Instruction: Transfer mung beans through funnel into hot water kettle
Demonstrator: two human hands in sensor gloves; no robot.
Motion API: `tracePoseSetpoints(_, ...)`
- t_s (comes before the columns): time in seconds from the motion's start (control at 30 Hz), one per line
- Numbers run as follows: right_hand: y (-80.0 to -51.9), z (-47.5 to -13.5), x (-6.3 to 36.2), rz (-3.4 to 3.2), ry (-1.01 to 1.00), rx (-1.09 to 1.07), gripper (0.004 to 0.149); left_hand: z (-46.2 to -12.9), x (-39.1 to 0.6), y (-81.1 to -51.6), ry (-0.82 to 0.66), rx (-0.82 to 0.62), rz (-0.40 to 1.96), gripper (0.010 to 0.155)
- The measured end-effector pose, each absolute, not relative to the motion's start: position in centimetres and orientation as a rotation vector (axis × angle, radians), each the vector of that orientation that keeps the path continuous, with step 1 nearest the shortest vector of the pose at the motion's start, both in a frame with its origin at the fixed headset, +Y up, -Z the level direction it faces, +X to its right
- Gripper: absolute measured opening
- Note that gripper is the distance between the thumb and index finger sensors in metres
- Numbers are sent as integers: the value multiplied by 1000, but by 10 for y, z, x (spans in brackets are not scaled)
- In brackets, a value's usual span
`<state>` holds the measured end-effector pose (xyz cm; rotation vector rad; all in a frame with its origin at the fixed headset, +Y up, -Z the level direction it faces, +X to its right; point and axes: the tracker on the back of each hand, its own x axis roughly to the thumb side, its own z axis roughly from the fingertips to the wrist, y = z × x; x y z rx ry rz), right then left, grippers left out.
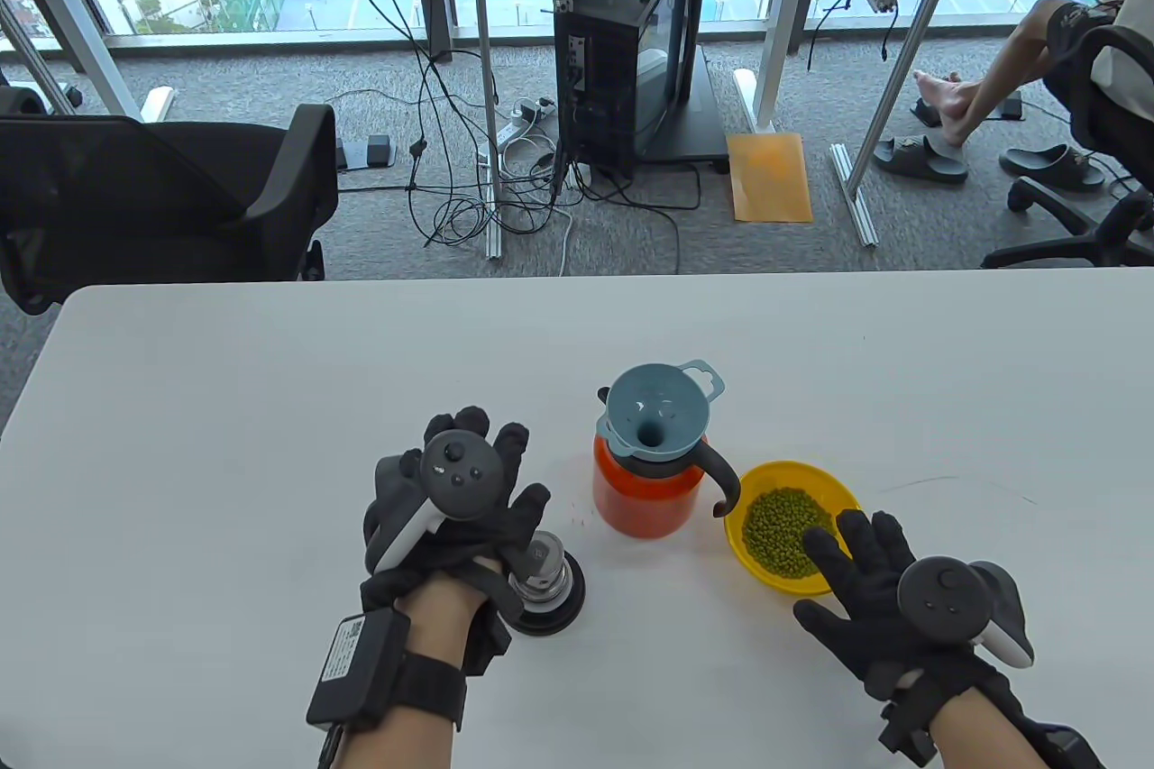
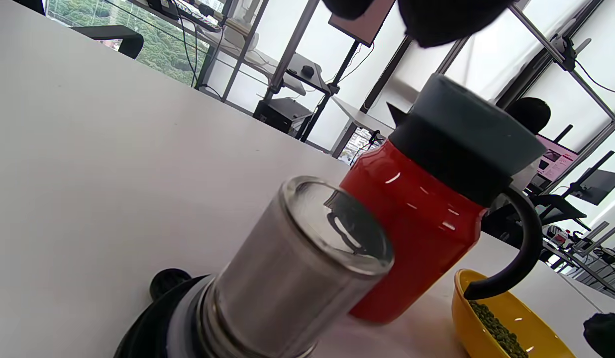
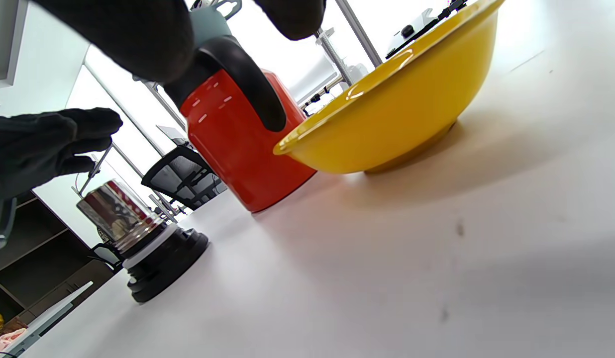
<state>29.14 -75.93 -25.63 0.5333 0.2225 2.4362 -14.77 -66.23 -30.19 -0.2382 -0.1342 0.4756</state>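
A red kettle stands mid-table with a blue-grey funnel seated in its mouth. A yellow bowl of mung beans sits just right of the kettle's black handle. My left hand is open, fingers spread, hovering left of the kettle and above the kettle's lid. My right hand is open, fingers spread over the bowl's near rim, holding nothing. In the right wrist view the bowl sits flat on the table below my fingers.
The lid lies upside down, its steel strainer pointing up, close to the kettle. The white table stretches bare to the left and back. An office chair and desks stand beyond the far edge.
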Motion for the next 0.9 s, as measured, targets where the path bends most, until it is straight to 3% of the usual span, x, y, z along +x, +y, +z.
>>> tracePoseSetpoints(0.47, -758, -253, 286, 2483, 209, 544, 84, -256, -169, -756, -89, -201, 578, 74)
tracePoseSetpoints(0.73, -752, -257, 288, 2477, 180, 489, 84, -252, -180, -768, -62, -187, 561, 74)
tracePoseSetpoints(0.9, -735, -266, 286, 2460, 183, 460, 72, -250, -190, -773, -48, -200, 587, 74)
